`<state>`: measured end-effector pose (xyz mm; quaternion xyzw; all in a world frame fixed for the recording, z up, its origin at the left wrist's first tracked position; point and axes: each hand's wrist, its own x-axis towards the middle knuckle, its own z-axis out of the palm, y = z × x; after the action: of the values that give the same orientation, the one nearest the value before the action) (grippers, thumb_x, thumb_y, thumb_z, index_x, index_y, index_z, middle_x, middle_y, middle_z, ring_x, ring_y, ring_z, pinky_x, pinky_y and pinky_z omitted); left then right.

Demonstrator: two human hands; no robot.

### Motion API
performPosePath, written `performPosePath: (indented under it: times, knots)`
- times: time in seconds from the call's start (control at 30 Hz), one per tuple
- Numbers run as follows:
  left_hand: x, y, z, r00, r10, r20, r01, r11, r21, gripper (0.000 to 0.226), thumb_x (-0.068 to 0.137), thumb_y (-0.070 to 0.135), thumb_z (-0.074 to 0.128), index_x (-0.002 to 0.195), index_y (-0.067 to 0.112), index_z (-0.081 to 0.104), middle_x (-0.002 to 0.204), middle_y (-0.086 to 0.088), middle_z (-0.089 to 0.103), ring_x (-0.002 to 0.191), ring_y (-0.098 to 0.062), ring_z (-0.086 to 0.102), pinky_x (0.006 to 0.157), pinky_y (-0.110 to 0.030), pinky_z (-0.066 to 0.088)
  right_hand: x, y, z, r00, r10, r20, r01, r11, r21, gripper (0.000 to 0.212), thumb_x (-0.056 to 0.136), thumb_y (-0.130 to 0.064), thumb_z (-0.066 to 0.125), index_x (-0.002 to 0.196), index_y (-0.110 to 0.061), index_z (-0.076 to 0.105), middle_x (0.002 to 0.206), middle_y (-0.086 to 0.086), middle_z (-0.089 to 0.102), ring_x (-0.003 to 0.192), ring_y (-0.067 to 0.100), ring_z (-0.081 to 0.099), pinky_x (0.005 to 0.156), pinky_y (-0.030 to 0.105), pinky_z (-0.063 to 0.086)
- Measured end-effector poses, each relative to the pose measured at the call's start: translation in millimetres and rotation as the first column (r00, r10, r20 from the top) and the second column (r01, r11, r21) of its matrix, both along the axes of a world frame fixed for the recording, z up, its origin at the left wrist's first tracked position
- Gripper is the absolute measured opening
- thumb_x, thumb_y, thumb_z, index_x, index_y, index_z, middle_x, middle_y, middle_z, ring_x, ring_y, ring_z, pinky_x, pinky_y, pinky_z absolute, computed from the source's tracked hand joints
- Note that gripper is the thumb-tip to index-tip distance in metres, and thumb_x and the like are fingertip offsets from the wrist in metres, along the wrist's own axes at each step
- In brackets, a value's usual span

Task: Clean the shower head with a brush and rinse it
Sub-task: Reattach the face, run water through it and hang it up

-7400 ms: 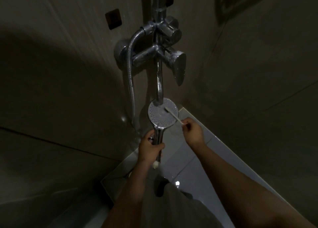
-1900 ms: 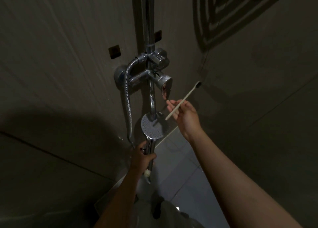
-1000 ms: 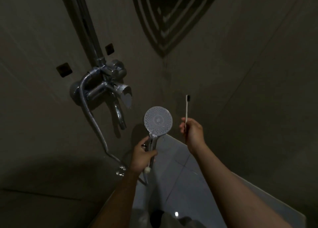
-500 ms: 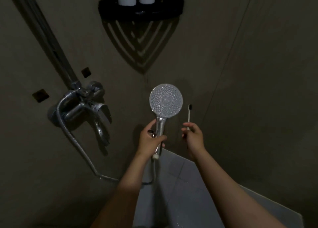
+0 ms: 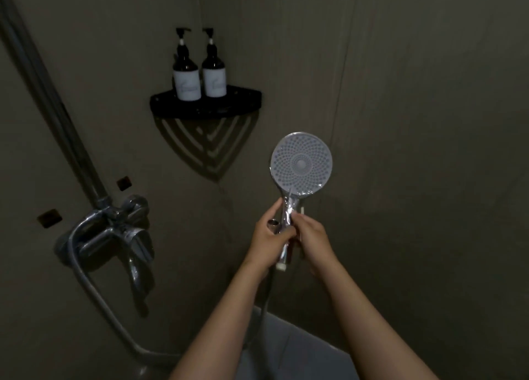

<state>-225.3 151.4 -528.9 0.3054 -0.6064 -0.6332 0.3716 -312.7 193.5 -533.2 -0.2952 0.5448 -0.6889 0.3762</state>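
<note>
- Two hands on one handle: the shower head is off its mount and held upright in mid-air in front of the corner wall, with its perforated face turned toward the camera.
- The left hand is clenched round the chrome handle below the disc. We judge this to be the carrying grip, since it bears the weight and sets the angle of the face.
- The right hand lies just beside the left, touching the same handle. Its fingers curl in around it and the thumb tip rests on the front.
- The brush is not plainly visible. A pale sliver beside the neck of the handle may be part of it, but we cannot tell whether it is tucked under the right fingers.
- The face is presented square to us, which we read as an inspection of the nozzles or a regrip. No bristles are on the face now.
- No water is seen leaving the nozzles, so we judge the rinse still to be done.
- The hose loops slack from the mixer tap at lower left, well apart from the hands. That slack lets the head be held out here.
- Two pump bottles stand side by side on the black corner shelf, above and to the left of the head and untouched.
</note>
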Motion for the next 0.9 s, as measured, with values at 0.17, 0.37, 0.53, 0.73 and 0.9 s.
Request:
performPosePath:
  times: [0.17, 0.37, 0.53, 0.73, 0.9]
  knots:
    - [-39, 27, 28, 0.996, -0.082, -0.016, 0.081, 0.994, -0.078, 0.065, 0.088, -0.012, 0.049, 0.143, 0.02, 0.036, 0.126, 0.007, 0.057, 0.108, 0.001, 0.056, 0.081, -0.006, 0.048, -37, 21, 31, 0.993, 0.02, -0.116, -0.023, 0.999, -0.027, 0.012, 0.093, -0.015, 0.055, 0.097, -0.011, 0.066, 0.093, 0.012, 0.069, 0.087, 0.019, 0.065, 0.078, 0.025, 0.051]
    - [-77, 55, 54, 0.991, -0.135, -0.017, 0.129, 0.971, -0.2, 0.064, 0.089, -0.015, 0.044, 0.139, 0.022, 0.027, 0.128, 0.011, 0.046, 0.117, 0.001, 0.048, 0.083, -0.001, 0.041, -79, 47, 59, 0.978, 0.056, -0.2, -0.073, 0.994, -0.078, 0.012, 0.092, -0.013, 0.056, 0.103, -0.015, 0.062, 0.09, 0.001, 0.069, 0.077, 0.002, 0.067, 0.066, 0.011, 0.05]
    - [-78, 64, 56, 0.988, -0.155, 0.028, 0.157, 0.961, -0.226, 0.056, 0.092, -0.006, 0.049, 0.141, 0.015, 0.036, 0.138, 0.002, 0.048, 0.128, -0.007, 0.045, 0.1, -0.011, 0.039, -93, 63, 62, 0.985, 0.024, -0.169, -0.039, 0.995, -0.09, 0.008, 0.092, -0.019, 0.056, 0.096, -0.02, 0.063, 0.091, -0.002, 0.07, 0.084, 0.007, 0.066, 0.067, 0.012, 0.051]
    - [-65, 62, 49, 0.995, -0.008, 0.096, 0.039, 0.945, -0.324, 0.035, 0.092, 0.009, 0.057, 0.125, 0.019, 0.056, 0.12, 0.002, 0.061, 0.109, -0.009, 0.059, 0.089, -0.015, 0.048, -103, 72, 60, 0.991, -0.053, -0.12, 0.047, 0.997, -0.055, 0.016, 0.09, -0.031, 0.059, 0.098, -0.017, 0.062, 0.096, 0.002, 0.068, 0.087, 0.01, 0.064, 0.074, 0.022, 0.048]
    - [-46, 53, 34, 0.975, 0.085, 0.205, -0.02, 0.953, -0.301, 0.023, 0.093, 0.013, 0.056, 0.114, 0.01, 0.061, 0.079, -0.003, 0.066, 0.06, -0.001, 0.063, 0.061, -0.015, 0.052, -109, 71, 70, 0.988, -0.121, -0.097, 0.117, 0.992, -0.045, 0.028, 0.09, -0.035, 0.058, 0.107, -0.014, 0.063, 0.107, 0.006, 0.066, 0.096, 0.016, 0.059, 0.079, 0.026, 0.047]
